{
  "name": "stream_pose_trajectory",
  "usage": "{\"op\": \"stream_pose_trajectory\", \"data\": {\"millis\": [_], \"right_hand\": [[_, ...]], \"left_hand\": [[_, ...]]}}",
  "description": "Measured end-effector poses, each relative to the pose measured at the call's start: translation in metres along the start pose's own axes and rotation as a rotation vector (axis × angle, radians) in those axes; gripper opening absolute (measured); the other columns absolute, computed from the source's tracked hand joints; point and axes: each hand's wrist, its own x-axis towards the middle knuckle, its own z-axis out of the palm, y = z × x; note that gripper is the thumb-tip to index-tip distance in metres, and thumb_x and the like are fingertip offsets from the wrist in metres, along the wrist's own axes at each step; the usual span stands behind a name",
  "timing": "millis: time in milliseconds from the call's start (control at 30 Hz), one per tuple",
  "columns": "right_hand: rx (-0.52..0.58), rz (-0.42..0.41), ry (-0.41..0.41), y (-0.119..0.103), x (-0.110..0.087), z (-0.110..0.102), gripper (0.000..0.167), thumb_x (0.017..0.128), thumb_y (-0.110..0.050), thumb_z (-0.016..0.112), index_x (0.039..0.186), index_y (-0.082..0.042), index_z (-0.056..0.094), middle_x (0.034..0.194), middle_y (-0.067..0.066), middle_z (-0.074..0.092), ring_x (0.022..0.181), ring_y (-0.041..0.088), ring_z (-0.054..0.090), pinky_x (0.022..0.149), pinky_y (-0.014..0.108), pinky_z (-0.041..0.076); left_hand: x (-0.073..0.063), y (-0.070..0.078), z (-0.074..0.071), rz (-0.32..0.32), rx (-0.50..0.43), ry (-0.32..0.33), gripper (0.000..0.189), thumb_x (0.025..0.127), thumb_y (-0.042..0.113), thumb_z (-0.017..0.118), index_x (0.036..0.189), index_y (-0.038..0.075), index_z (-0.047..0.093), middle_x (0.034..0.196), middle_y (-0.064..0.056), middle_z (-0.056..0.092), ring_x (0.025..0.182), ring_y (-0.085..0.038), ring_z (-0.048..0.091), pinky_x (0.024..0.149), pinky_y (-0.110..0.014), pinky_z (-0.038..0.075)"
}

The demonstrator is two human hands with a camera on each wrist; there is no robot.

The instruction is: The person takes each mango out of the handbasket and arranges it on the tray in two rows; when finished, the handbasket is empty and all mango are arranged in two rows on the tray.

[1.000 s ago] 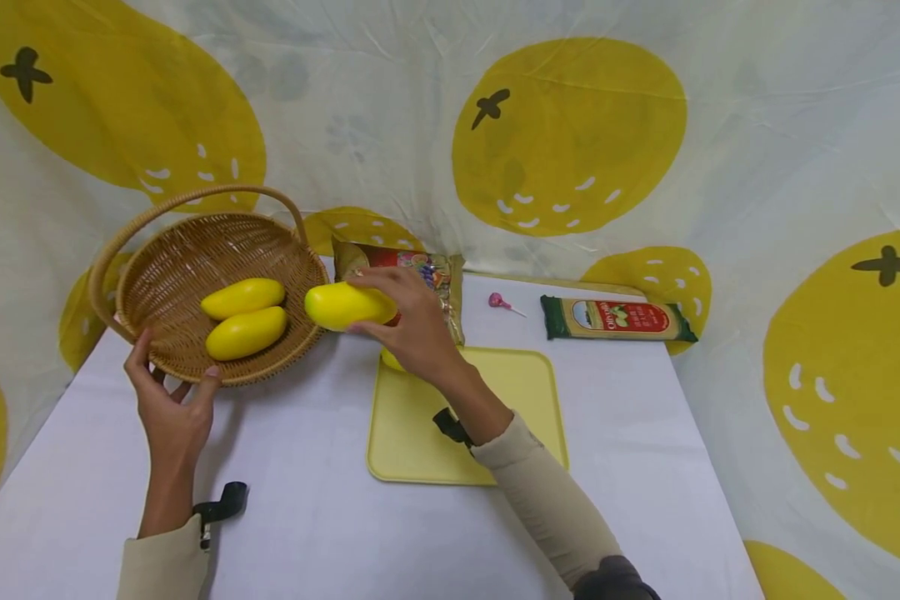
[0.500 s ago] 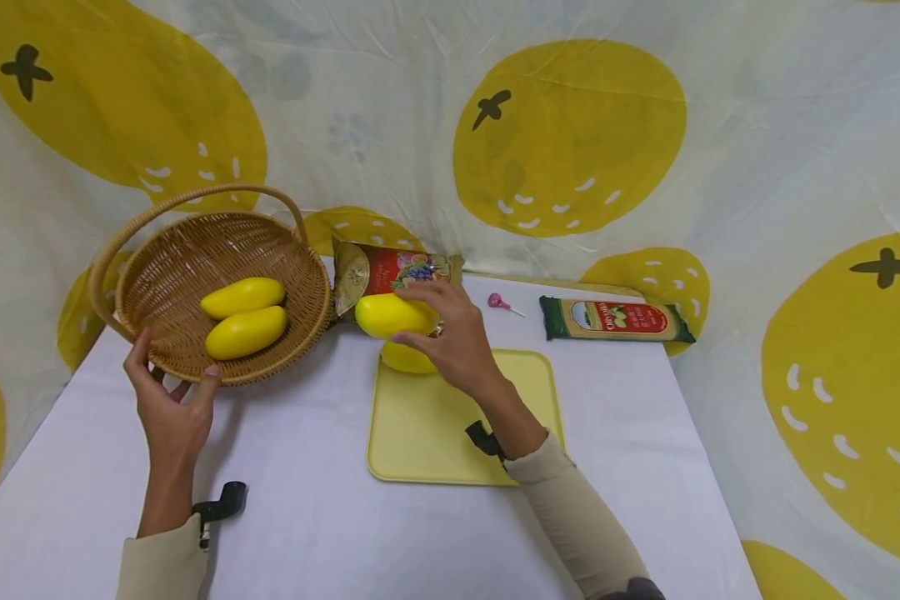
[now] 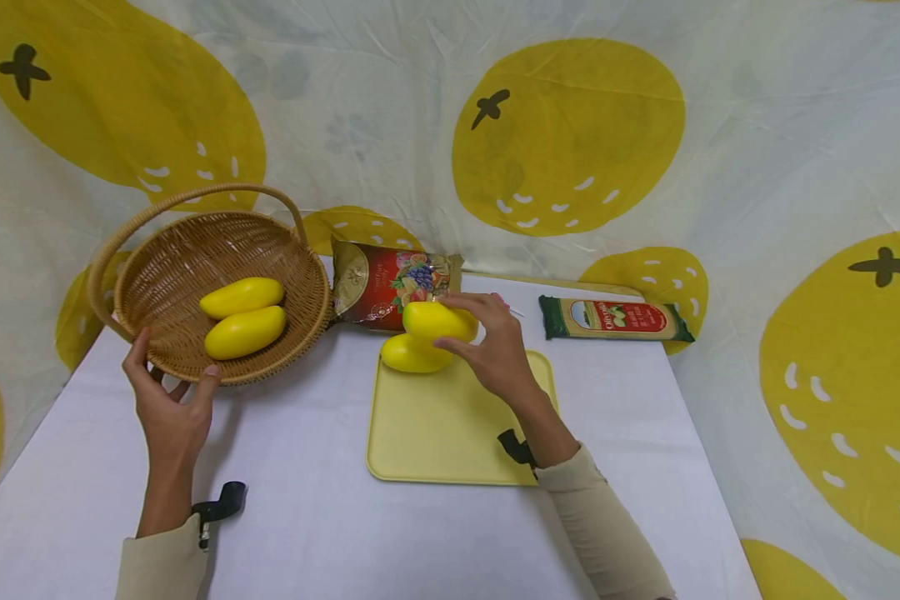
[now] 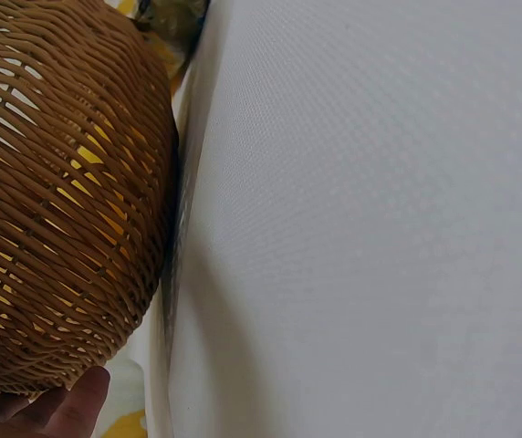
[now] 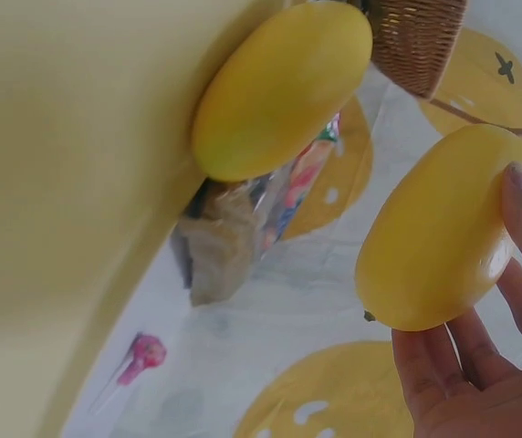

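Note:
My left hand (image 3: 171, 408) grips the lower rim of a wicker basket (image 3: 157, 271), tilted toward me, with the thumb at the front edge. Two yellow mangoes (image 3: 246, 333) lie side by side inside it; the left wrist view shows their yellow through the weave (image 4: 88, 155). Over a pale yellow tray (image 3: 442, 433), my right hand (image 3: 501, 354) holds another mango (image 3: 437, 321) between thumb and fingers. The right wrist view shows this mango (image 5: 443, 228) raised off the tray. One more mango (image 3: 411, 356) rests at the tray's back left corner.
Behind the tray, a red and gold candy bag (image 3: 375, 279) lies close to the basket. A pink lollipop (image 5: 147, 351) sits beyond the tray, mostly covered by my right hand in the head view. A green-ended pasta packet (image 3: 615, 319) is at the back right. A printed curtain (image 3: 390, 100) backs the table.
My right hand has carried its mango from beside the basket rightward over the tray, uncovering the candy bag and the tray's mango. My left hand and the basket have stayed still.

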Motion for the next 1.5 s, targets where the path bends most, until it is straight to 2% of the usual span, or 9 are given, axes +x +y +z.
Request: {"op": "stream_pose_trajectory", "data": {"millis": [100,300,567,1000,1500], "right_hand": [[-0.017,0.014,0.002,0.009,-0.005,-0.006,0.057,0.081,-0.027,0.092,0.134,-0.017,0.074,0.135,0.002,0.074,0.133,0.026,0.060,0.128,0.053,0.033],[-0.040,0.084,-0.019,0.021,-0.016,-0.019,0.056,0.082,-0.028,0.091,0.134,-0.017,0.074,0.137,0.005,0.072,0.132,0.029,0.057,0.117,0.052,0.045],[-0.089,0.145,-0.057,0.039,-0.028,-0.030,0.054,0.083,-0.025,0.091,0.135,-0.018,0.074,0.136,0.005,0.073,0.129,0.031,0.060,0.113,0.055,0.049],[-0.187,0.272,-0.154,0.059,-0.042,-0.040,0.055,0.085,-0.028,0.090,0.136,-0.016,0.073,0.135,0.008,0.073,0.131,0.033,0.061,0.118,0.056,0.045],[-0.257,0.345,-0.224,0.072,-0.045,-0.041,0.055,0.086,-0.026,0.089,0.137,-0.013,0.073,0.135,0.013,0.073,0.130,0.038,0.061,0.119,0.059,0.041]], "left_hand": [[0.000,-0.001,0.000,0.000,0.003,0.001,0.091,0.093,0.010,0.072,0.166,0.031,0.023,0.173,0.006,0.025,0.156,-0.029,0.037,0.122,-0.050,0.045],[0.000,0.000,0.000,-0.002,-0.006,0.002,0.091,0.093,0.010,0.072,0.166,0.031,0.023,0.172,0.007,0.026,0.155,-0.027,0.037,0.121,-0.048,0.045],[-0.001,0.001,0.000,-0.004,-0.004,0.000,0.091,0.093,0.010,0.072,0.166,0.031,0.023,0.172,0.007,0.026,0.156,-0.028,0.036,0.122,-0.050,0.044],[-0.001,0.001,0.000,-0.010,-0.003,0.001,0.091,0.093,0.010,0.072,0.166,0.031,0.022,0.173,0.007,0.025,0.157,-0.028,0.035,0.123,-0.050,0.044],[0.000,0.000,0.000,-0.006,-0.001,-0.004,0.091,0.094,0.010,0.072,0.167,0.031,0.022,0.173,0.007,0.024,0.157,-0.028,0.035,0.123,-0.051,0.043]]}}
